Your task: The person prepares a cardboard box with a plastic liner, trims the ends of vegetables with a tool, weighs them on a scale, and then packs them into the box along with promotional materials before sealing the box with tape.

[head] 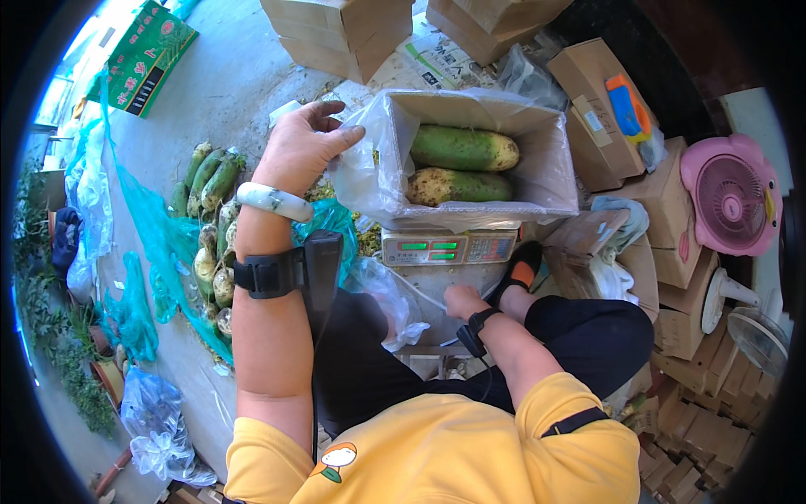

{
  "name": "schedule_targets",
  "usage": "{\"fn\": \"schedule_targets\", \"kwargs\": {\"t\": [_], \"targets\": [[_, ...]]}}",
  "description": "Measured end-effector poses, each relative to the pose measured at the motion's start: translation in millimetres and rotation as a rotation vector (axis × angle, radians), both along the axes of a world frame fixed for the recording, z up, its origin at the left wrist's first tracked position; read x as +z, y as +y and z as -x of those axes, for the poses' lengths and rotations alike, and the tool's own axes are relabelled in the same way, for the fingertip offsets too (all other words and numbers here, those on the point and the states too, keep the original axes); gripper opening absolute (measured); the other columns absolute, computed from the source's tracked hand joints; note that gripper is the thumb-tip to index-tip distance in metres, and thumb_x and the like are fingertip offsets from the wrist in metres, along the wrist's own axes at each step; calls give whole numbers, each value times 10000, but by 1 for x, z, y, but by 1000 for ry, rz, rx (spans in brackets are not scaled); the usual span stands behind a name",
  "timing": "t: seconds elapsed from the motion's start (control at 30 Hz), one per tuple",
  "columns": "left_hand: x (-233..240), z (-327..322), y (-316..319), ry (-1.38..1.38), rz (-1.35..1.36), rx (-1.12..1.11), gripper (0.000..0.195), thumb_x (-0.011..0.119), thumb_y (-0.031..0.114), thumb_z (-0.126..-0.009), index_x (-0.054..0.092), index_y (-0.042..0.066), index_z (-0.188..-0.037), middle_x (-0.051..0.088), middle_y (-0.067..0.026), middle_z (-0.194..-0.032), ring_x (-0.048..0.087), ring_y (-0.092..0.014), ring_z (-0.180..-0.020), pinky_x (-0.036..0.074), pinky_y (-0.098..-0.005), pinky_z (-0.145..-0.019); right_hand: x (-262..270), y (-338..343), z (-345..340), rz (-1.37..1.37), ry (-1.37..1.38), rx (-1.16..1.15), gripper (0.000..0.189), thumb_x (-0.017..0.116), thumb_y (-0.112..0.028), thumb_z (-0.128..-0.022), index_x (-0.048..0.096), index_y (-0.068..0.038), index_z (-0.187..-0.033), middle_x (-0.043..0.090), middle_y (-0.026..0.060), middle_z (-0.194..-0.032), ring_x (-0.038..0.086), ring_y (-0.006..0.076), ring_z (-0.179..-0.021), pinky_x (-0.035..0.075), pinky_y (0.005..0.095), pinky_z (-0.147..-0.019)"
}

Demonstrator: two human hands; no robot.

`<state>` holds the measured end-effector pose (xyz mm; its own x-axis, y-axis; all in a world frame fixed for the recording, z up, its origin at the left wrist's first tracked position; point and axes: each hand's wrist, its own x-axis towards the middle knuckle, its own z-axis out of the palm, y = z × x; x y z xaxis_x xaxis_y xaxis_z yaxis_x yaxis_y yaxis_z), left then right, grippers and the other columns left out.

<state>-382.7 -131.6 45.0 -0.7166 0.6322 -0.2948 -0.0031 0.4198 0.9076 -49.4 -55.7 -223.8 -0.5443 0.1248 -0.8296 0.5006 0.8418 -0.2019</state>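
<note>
My left hand (318, 129) is palm down with thumb and fingers apart, at the left edge of a cardboard box (482, 211) lined with clear plastic (365, 173). Its thumb overlaps the liner; whether it touches is unclear. Two large green radishes (466, 148) (466, 187) with soil marks lie side by side in the box, which sits on a digital scale (450, 247) with lit green displays. My right hand (463, 301) is curled low in front of the scale, beside a white cable (415, 288); its fingertips are hidden, so a hold on the cable cannot be told.
Several radishes (217, 183) lie on the floor at left, beside teal plastic (157, 220). Cartons (343, 34) stand beyond the box. At right are a tape dispenser (630, 110) on a carton, a pink fan (730, 195) and stacked cardboard (711, 435). A tied plastic bag (154, 422) lies lower left.
</note>
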Motion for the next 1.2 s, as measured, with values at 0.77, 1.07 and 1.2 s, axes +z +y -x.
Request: {"fn": "schedule_targets", "kwargs": {"t": [0.77, 1.07, 1.2], "targets": [[44, -54, -96, -118, -112, -246, 273, 512, 160, -915, 598, 32, -1140, 667, -35, -939, 527, -60, -639, 439, -208, -542, 247, -13, 160, 883, 463, -568, 85, 575, -77, -840, 559, -8, -795, 625, 51, -699, 624, 124, -545, 440, 239, -450], [15, -38, -89, -423, 61, -513, 477, 593, 79, -841, 439, 19, -1289, 613, -83, -1056, 627, -157, -831, 541, -281, -694, 256, -20, 177, 1040, 852, -717, 27, 561, -10, -851, 553, 13, -861, 602, 72, -742, 566, 120, -549, 466, 248, -454], [-15, -14, -77, -346, 144, -350, 249, 565, 75, -847, 572, -5, -1083, 641, -78, -903, 642, -182, -808, 543, -295, -713, 296, -9, 168, 869, 889, -648, 144, 581, -42, -839, 574, 27, -965, 617, 66, -757, 590, 113, -583, 484, 251, -533]]}}
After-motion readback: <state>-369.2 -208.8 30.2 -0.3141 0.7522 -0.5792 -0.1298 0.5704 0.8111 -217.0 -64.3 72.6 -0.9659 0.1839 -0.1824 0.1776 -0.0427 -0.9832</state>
